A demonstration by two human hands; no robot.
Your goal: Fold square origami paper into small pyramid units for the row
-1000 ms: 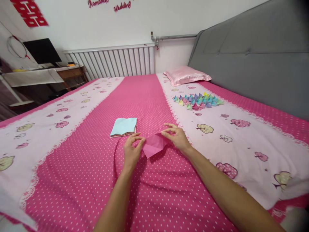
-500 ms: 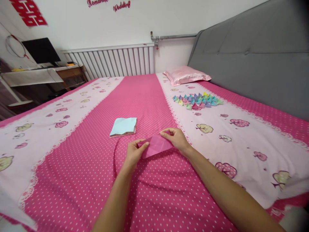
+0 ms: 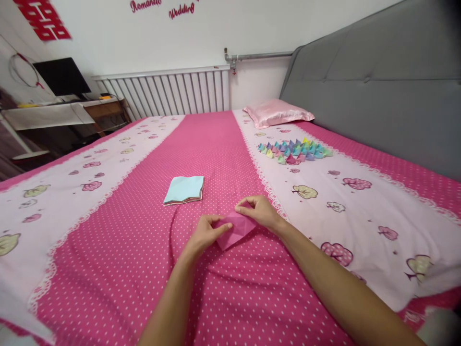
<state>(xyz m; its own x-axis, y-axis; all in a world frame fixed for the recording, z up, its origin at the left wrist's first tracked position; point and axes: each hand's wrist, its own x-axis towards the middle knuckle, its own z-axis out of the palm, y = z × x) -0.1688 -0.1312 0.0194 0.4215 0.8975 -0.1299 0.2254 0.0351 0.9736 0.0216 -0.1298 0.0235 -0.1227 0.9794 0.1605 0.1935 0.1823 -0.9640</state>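
Observation:
A creased pink sheet of origami paper (image 3: 236, 230) is held between my two hands just above the bed. My left hand (image 3: 209, 233) pinches its left part, thumb on the near face. At its upper right, my right hand (image 3: 260, 211) grips the paper between thumb and fingers. The sheet's lower edge comes to a point toward me. Beyond my left hand lies a stack of square paper (image 3: 184, 188) with a light blue sheet on top. Farther off to the right stand several small folded paper pieces (image 3: 293, 151) in many colours, grouped in rows.
The pink dotted bedspread (image 3: 126, 259) has some wrinkles near me. A pink pillow (image 3: 277, 113) lies at the far right against the grey headboard (image 3: 389, 81). A white radiator (image 3: 169, 91) runs along the wall, and a desk with a monitor (image 3: 62, 77) stands at the left.
Both hands have drawn closer together and slightly toward me. The pink paper has gone from a long band to a shape with a lower point.

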